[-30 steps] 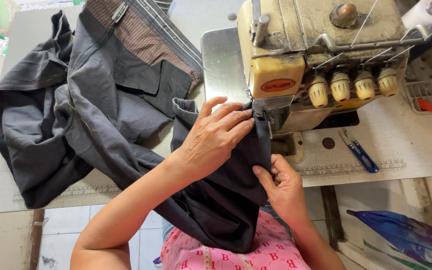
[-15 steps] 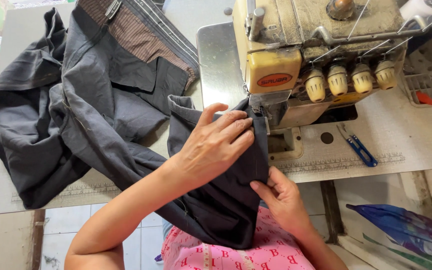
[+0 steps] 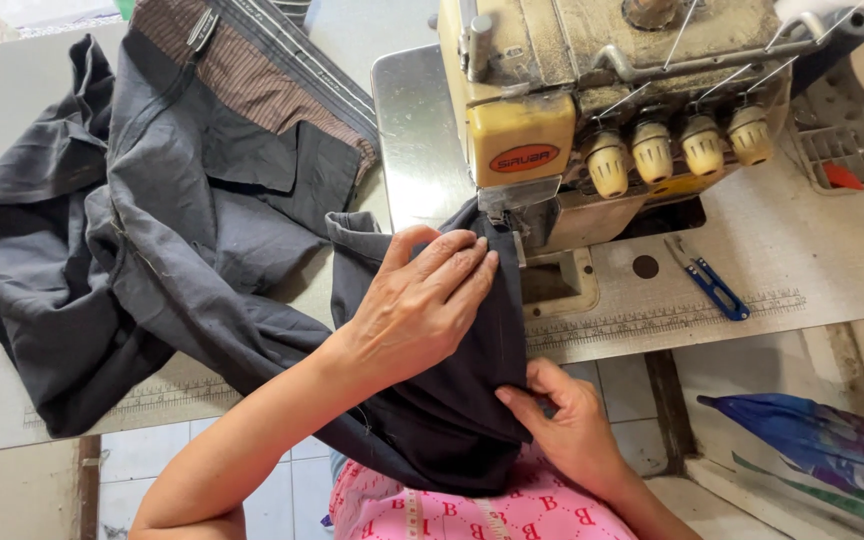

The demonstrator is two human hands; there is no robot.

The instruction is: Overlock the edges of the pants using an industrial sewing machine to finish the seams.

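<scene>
Dark grey cloth (image 3: 252, 300) lies across our bench (image 3: 832, 270), its edge now further under the foot of the sewing machine (image 3: 592, 110) than half a second ago. Our left hand (image 3: 417, 300) presses flat, fingers spread, on the seam; our right hand (image 3: 567, 425) pinches the hem at the bench edge. A small tray (image 3: 837, 165) holds a red piece; blue snips (image 3: 717, 290) lie beside it.

We note both forearms bare to the elbow, no sleeves, rings or watch visible on the left hand (image 3: 417, 310) or right hand (image 3: 572, 425). Below the sewing machine (image 3: 612, 110), we see a pink garment (image 3: 472, 510) printed with red letter shapes.
</scene>
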